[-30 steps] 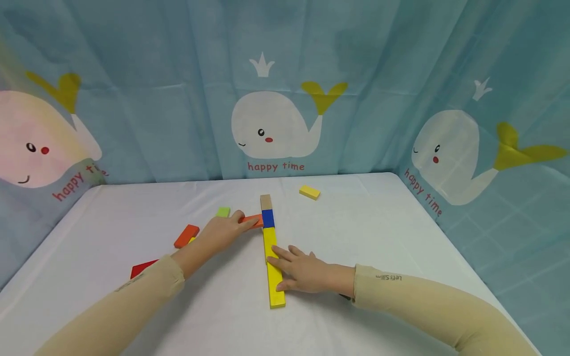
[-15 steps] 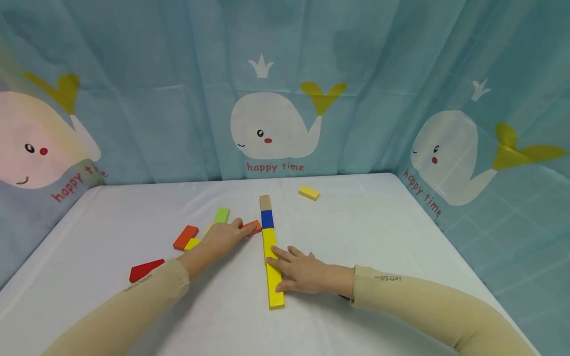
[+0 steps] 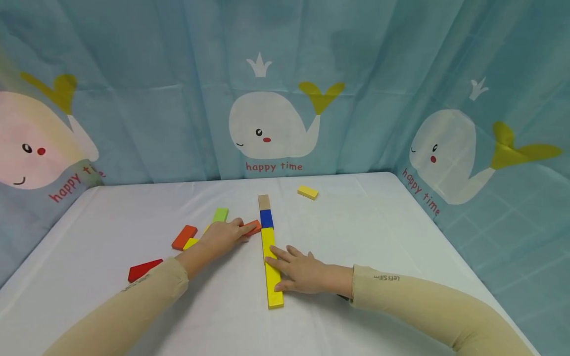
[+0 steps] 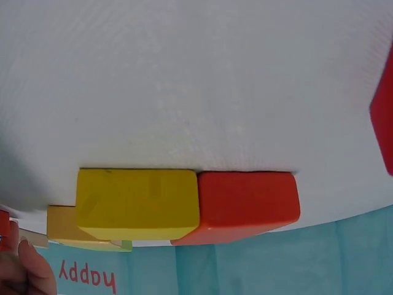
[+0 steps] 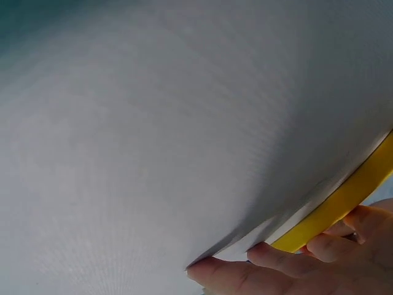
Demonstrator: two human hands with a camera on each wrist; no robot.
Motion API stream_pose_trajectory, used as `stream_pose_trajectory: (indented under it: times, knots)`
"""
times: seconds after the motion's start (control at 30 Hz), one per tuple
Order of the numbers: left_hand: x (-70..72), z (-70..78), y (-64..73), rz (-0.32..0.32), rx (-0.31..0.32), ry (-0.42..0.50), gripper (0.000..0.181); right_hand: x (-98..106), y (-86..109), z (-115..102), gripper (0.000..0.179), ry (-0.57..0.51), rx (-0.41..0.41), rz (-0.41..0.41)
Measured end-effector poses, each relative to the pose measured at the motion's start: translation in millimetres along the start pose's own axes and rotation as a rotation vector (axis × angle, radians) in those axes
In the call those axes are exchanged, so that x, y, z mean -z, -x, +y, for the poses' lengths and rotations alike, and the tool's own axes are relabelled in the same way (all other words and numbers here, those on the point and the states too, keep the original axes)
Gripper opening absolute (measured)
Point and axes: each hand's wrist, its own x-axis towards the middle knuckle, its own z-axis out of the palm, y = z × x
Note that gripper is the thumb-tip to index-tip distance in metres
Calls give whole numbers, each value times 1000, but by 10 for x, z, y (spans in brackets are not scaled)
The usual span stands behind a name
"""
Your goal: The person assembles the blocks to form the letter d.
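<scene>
A straight row lies flat on the table, in the head view. From far to near it has a beige block (image 3: 264, 202), a blue block (image 3: 266, 219) and two long yellow blocks (image 3: 274, 298). My left hand (image 3: 221, 236) pinches an orange block (image 3: 254, 228) just left of the row, its right end slanted close to the blue block. My right hand (image 3: 305, 273) rests with spread fingers on the yellow blocks from the right. In the right wrist view, its fingers lie along the side of a yellow block (image 5: 347, 200).
Left of the row lie a green block (image 3: 220, 214), an orange-red block (image 3: 184, 238), a yellow block (image 4: 138, 200) and a dark red block with slanted ends (image 3: 143, 270). A paler yellow block (image 3: 308, 192) lies at the back right. A whale-print curtain (image 3: 374, 118) surrounds the table.
My left hand has drawn the orange block slightly toward me, and its end now sits tilted beside the row. The right hand and the row have stayed in place.
</scene>
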Motion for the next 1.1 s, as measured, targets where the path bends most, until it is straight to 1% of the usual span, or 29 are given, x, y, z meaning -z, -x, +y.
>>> stream_pose_trajectory:
  times: [0.13,0.33,0.47,0.63,0.83,1.0,1.1]
  knots:
    - [16,-16,9,-8,7,11,44,4,-3,-4,70,0,2,-4]
    - [59,-29,5,-54,36,48,48,35,-7,-15,70,-37,-1,-22]
    - [89,-42,3,-78,56,53,50,56,-5,-19,72,-72,-11,-30]
    - [103,-70,22,-67,47,53,49,53,1,-21,74,-73,-32,-31]
    - [92,-87,22,-73,37,62,46,59,14,-7,76,-70,-64,-37]
    - [94,-91,25,-77,35,78,46,65,20,7,76,-64,-59,-36]
    - [97,-94,24,-62,25,79,47,66,20,12,76,-52,-51,-34]
